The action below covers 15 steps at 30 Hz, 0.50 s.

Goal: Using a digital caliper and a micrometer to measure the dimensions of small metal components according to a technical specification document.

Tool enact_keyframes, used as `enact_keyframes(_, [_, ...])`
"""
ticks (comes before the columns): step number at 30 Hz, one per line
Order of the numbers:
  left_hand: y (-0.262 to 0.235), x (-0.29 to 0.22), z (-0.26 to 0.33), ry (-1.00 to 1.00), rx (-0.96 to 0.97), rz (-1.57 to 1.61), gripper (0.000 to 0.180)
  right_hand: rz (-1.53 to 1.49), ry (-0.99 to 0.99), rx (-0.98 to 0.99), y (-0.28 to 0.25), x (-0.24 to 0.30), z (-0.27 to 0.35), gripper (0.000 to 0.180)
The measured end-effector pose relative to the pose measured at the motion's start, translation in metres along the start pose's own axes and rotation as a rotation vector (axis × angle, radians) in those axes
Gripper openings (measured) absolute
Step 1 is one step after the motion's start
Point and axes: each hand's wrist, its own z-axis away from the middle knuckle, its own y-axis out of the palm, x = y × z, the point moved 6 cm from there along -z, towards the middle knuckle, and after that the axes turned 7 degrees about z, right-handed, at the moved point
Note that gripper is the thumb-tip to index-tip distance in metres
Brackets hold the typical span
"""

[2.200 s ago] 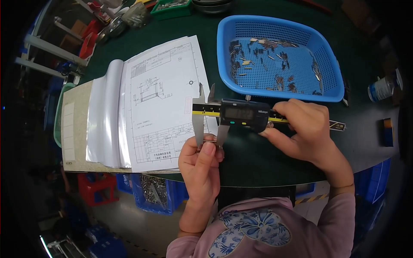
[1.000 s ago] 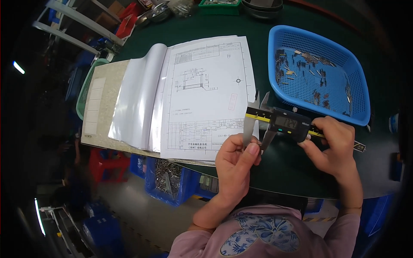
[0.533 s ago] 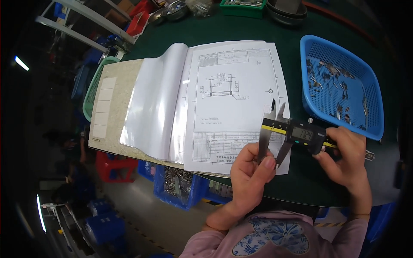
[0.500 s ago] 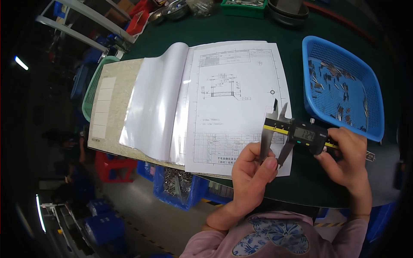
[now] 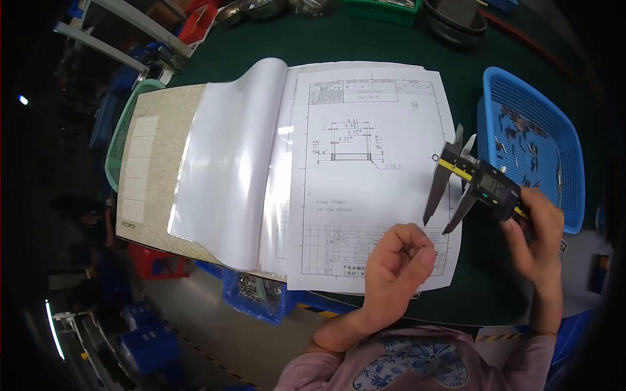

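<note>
My right hand [image 5: 538, 238] is wrapped round the beam end of a digital caliper [image 5: 492, 186]. Its jaws are apart, pointing down over the right edge of a drawing sheet [image 5: 372, 195], and nothing shows between them. Just below the jaw tips, over the sheet's lower right part, my left hand [image 5: 398, 270] has thumb and fingers pinched together. What they hold, if anything, is too small to make out. The sheet shows a line drawing of a slim cylindrical part. It lies in an opened folder [image 5: 156, 159] with a clear plastic sleeve [image 5: 235, 163] curled back to the left.
A blue mesh basket [image 5: 488, 107] with many small metal pins [image 5: 521, 120] stands at the right. Metal bowls [image 5: 456, 29] and a green tray [image 5: 381, 10] are at the back. Below the table's left front edge is a blue bin [image 5: 257, 296] of small metal parts.
The caliper has moved up and away from my left hand, its jaws now clear of the fingers. My left hand stays pinched. The view has shifted slightly.
</note>
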Motion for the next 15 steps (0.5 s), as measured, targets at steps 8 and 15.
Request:
enact_keyframes(8, [-0.001, -0.007, -0.007, 0.035, 0.106, 0.014, 0.009, 0.07, 0.179, -0.065, 0.013, -0.034, -0.007, 0.025])
enact_keyframes(15, [0.0, -0.008, -0.008, 0.063, 0.118, -0.002, 0.012, 0.073, 0.179, -0.081, 0.017, -0.038, -0.008, 0.024])
